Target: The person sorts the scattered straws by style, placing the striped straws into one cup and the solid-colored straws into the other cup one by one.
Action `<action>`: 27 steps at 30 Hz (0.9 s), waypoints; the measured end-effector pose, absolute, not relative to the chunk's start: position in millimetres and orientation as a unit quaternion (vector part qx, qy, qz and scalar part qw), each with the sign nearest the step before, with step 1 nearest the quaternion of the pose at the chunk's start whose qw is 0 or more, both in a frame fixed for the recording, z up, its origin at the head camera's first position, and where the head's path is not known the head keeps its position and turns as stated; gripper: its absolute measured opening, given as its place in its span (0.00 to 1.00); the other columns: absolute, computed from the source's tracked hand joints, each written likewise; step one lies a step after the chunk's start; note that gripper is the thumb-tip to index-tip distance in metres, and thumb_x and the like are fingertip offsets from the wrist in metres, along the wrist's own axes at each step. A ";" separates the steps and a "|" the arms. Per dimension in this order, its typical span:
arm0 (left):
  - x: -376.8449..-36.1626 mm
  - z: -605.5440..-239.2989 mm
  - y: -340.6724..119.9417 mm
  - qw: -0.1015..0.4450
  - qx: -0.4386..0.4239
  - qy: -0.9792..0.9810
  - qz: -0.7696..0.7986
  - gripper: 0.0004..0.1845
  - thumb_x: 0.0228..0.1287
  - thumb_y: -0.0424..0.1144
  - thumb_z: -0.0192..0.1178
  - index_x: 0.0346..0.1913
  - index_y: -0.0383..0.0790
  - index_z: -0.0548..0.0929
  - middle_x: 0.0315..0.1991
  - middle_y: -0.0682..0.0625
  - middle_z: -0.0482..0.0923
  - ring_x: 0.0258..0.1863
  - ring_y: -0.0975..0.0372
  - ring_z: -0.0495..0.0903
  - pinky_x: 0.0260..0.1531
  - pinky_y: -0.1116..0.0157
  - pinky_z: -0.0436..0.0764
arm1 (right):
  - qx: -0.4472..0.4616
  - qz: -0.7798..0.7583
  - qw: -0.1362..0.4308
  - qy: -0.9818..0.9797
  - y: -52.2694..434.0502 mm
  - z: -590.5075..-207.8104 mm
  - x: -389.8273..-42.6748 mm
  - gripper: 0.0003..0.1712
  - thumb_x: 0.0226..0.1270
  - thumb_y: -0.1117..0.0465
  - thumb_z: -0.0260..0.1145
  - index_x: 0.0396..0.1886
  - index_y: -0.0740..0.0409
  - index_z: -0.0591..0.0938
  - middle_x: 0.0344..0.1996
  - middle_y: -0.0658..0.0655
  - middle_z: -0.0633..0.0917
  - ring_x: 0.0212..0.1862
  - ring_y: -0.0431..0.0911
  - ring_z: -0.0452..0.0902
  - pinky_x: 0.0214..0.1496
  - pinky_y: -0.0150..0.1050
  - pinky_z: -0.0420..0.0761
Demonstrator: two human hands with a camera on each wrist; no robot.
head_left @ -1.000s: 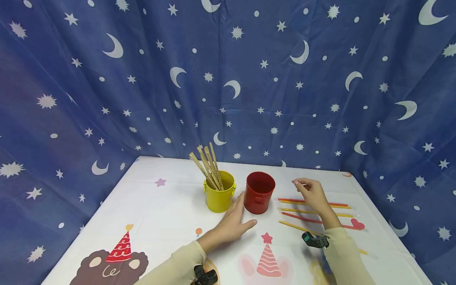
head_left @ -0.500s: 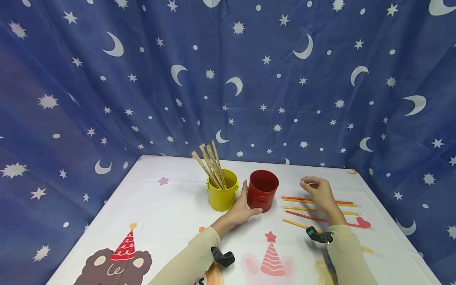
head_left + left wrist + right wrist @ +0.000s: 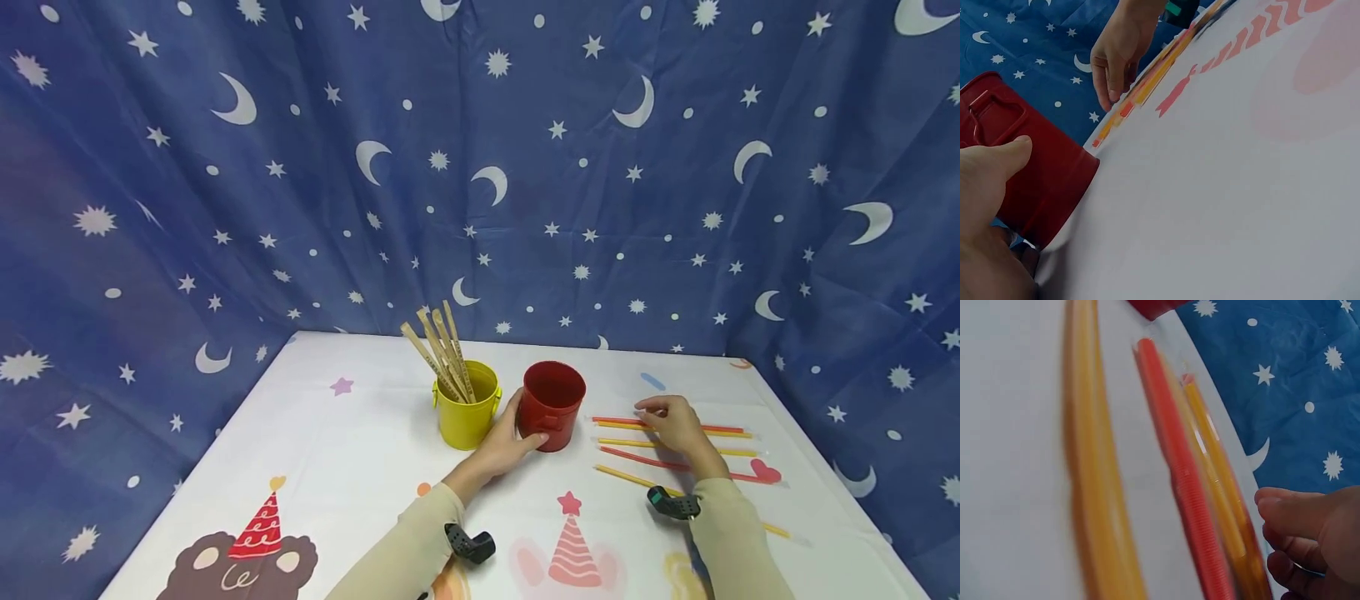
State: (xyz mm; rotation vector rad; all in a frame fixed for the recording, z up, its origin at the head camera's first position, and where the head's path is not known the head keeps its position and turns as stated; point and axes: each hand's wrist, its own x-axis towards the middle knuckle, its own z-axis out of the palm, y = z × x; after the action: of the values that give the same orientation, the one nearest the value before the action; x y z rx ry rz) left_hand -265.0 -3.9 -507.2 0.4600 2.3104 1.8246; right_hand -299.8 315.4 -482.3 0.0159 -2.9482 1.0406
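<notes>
My left hand (image 3: 495,450) grips the red bucket (image 3: 551,417) from its left side. In the left wrist view, the thumb lies on the bucket wall beside its handle (image 3: 997,119). To the right, my right hand (image 3: 675,427) is low over the far ends of the straws, fingers loosely bent and holding nothing. The straws, red and orange in clear wrappers, lie in a row on the table; the right wrist view shows a red straw (image 3: 1175,456) with a ribbed bend and an orange straw (image 3: 1094,456). The right hand and forearm hide parts of several straws.
A yellow bucket (image 3: 465,425) with several tan printed sticks (image 3: 442,350) leaning in it stands just left of my left hand. The white printed tablecloth (image 3: 360,450) reaches back to a blue curtain (image 3: 480,208) with moons and stars.
My left hand has moved right, off the gap between the buckets, and now holds the red bucket. My right hand has come down closer to the straws.
</notes>
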 end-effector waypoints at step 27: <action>-264.2 -509.0 -2.2 0.081 0.155 0.775 0.607 0.47 0.69 0.42 0.64 0.82 0.46 0.46 0.82 0.45 0.53 0.82 0.51 0.52 0.81 0.43 0.52 | 0.011 0.299 -0.047 -0.953 313.7 -484.0 -298.5 0.06 0.69 0.69 0.64 0.39 0.63 0.87 0.27 0.55 0.84 0.29 0.44 0.76 0.29 0.35 0.77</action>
State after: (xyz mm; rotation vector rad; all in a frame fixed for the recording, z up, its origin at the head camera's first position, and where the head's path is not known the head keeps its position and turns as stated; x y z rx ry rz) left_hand -264.2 -2.2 -509.0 0.4627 2.3171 1.8152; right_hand -298.5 313.7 -484.0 0.0347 -3.0876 0.9700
